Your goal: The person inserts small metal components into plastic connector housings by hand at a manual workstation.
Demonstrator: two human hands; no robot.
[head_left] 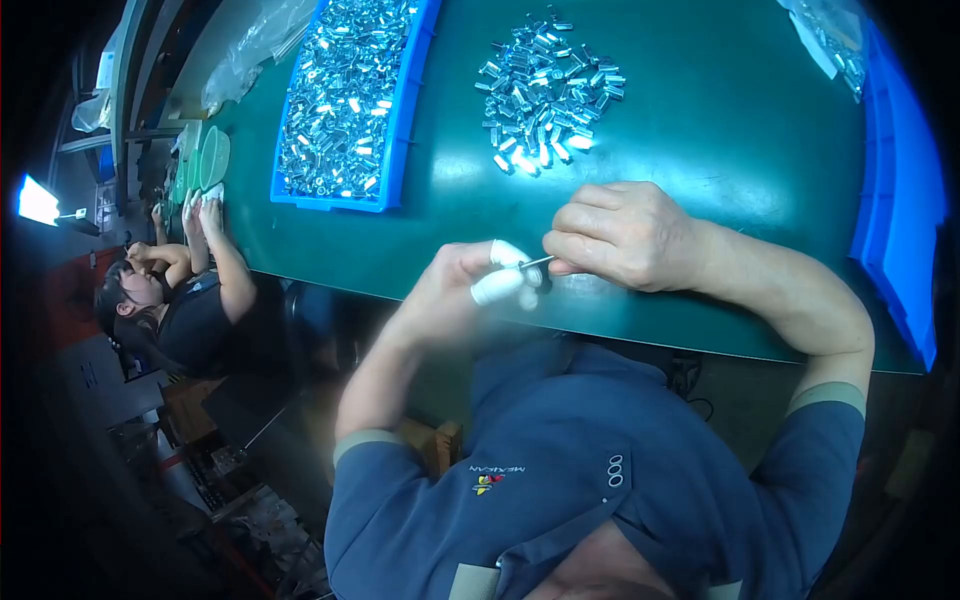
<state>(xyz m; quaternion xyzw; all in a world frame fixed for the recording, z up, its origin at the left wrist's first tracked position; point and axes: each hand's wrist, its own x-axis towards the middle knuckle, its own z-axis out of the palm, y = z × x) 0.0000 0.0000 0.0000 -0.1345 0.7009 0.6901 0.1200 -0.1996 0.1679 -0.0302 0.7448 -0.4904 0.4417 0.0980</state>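
From my feed I see the left hand (455, 290) raised just off the near edge of the green table (700, 150), its fingers curled in and two fingertips wearing white finger covers (500, 285). Those covered tips pinch a small metal piece (535, 275), though it is too small and too hidden for me to tell its shape. The right hand (625, 232) sits just beside the left, nearly touching it, closed into a loose fist around a thin metal tool (537, 263) whose tip points at the piece between the left fingertips. Both hands hover above the table's front edge, over the blue shirt (570, 470) below. Beyond the right hand, near it on the table, lies a loose heap of shiny metal parts (547, 95). To the left of that heap stands a blue tray (405, 110) filled with more of the same parts. Another blue tray (900, 200) runs along the right rim. Far to the left, another person (170, 290) rests both arms on the same table beside some green bowls (212, 158).
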